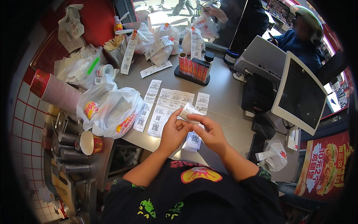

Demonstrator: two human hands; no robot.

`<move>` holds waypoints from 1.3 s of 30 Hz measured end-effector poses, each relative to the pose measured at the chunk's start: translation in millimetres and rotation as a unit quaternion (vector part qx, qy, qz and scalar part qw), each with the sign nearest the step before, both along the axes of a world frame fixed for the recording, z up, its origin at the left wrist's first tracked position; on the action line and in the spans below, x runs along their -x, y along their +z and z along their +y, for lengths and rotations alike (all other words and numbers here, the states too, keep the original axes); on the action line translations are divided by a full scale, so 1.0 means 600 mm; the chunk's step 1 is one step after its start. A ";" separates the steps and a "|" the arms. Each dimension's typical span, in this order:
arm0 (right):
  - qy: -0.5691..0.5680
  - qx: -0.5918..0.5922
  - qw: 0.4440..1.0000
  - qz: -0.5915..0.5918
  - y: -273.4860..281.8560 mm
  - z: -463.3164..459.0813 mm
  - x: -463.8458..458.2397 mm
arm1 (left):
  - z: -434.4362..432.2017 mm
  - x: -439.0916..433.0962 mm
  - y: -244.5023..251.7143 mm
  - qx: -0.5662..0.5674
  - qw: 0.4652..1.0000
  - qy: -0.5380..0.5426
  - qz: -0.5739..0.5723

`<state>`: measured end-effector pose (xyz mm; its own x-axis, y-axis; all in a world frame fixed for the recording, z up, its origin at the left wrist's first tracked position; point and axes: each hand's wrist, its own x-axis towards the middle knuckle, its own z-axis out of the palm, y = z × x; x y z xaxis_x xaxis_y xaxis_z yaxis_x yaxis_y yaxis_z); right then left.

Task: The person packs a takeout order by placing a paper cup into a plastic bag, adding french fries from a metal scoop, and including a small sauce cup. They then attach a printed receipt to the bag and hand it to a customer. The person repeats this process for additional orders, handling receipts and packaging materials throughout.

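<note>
A small printed receipt slip [189, 109] is pinched between my two hands above the counter, its upper end curling. My left hand [174, 133] grips its left side, thumb and fingers bent together. From the right, my right hand [210, 131] has its fingers over the slip's lower part, close to the left fingertips. Beneath and around them, long paper receipts lie in columns: one strip at the left [147, 106], a wider group [165, 112] in the middle, and another strip [202, 101] at the right. My hands hide part of these. A further receipt end [193, 141] shows below my fingers.
White plastic bags [117, 109] and stacked paper cups [57, 89] crowd the left. Tagged takeaway bags [165, 42] line the window. A sticker-roll holder [193, 70] stands behind the receipts. At right are a black printer [257, 92] and a monitor [300, 92]. A helmeted person [299, 42] stands beyond.
</note>
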<state>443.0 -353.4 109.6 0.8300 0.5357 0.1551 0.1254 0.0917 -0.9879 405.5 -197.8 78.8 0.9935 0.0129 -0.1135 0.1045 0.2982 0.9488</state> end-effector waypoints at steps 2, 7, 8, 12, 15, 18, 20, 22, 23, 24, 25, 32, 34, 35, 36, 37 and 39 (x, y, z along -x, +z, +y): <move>0.038 -0.003 0.999 0.008 0.009 -0.003 0.010 | 0.003 0.008 0.002 0.003 0.999 0.026 -0.024; 0.051 0.041 0.997 -0.041 0.031 -0.021 0.023 | 0.007 0.025 0.005 -0.005 0.996 0.050 -0.068; 0.043 0.034 0.997 -0.051 0.034 -0.022 0.021 | 0.011 0.030 0.009 0.036 0.997 0.025 -0.058; 0.025 -0.058 0.998 -0.021 0.045 -0.029 0.002 | 0.021 0.055 0.027 0.000 0.998 -0.068 -0.003; 0.038 -0.087 0.995 -0.005 0.054 -0.042 -0.004 | 0.009 0.060 0.034 0.025 0.993 -0.063 -0.093; 0.070 -0.079 0.993 -0.045 0.059 -0.038 0.007 | 0.002 0.049 0.045 -0.128 0.970 0.050 -0.201; 0.119 -0.061 0.989 -0.057 0.060 -0.031 0.016 | 0.001 0.045 0.056 -0.184 0.958 0.058 -0.213; 0.153 -0.131 0.979 0.010 0.058 -0.021 0.025 | 0.002 0.047 0.067 -0.244 0.950 0.025 -0.191; 0.171 -0.166 0.970 0.044 0.057 -0.016 0.030 | 0.001 0.051 0.072 -0.236 0.957 0.016 -0.166; 0.177 -0.169 0.969 0.034 0.058 -0.014 0.030 | -0.002 0.055 0.076 -0.217 0.965 0.012 -0.146; 0.177 -0.184 0.965 0.053 0.059 -0.013 0.031 | -0.006 0.060 0.079 -0.202 0.970 0.006 -0.138; 0.108 -0.202 0.971 0.074 0.081 -0.022 0.026 | -0.004 0.080 0.098 -0.008 0.995 -0.093 -0.043; 0.085 -0.229 0.967 0.075 0.089 -0.026 0.016 | -0.004 0.081 0.098 0.009 0.993 -0.115 -0.022; 0.063 -0.205 0.974 0.078 0.093 -0.028 0.010 | -0.004 0.081 0.097 0.020 0.992 -0.123 -0.012; 0.042 -0.179 0.980 0.082 0.096 -0.030 0.002 | -0.005 0.082 0.096 0.023 0.992 -0.126 -0.006; 0.015 -0.147 0.985 0.089 0.100 -0.032 -0.006 | -0.007 0.082 0.094 0.027 0.992 -0.126 -0.001; -0.034 -0.143 0.985 0.091 0.105 -0.033 -0.022 | -0.009 0.082 0.090 0.038 0.990 -0.133 0.012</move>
<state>456.1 -373.4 172.8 0.8906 0.4338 0.1364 -0.0366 0.3674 -0.9293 356.4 -203.2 132.8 0.9575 -0.2589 -0.1271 0.2107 0.3270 0.9212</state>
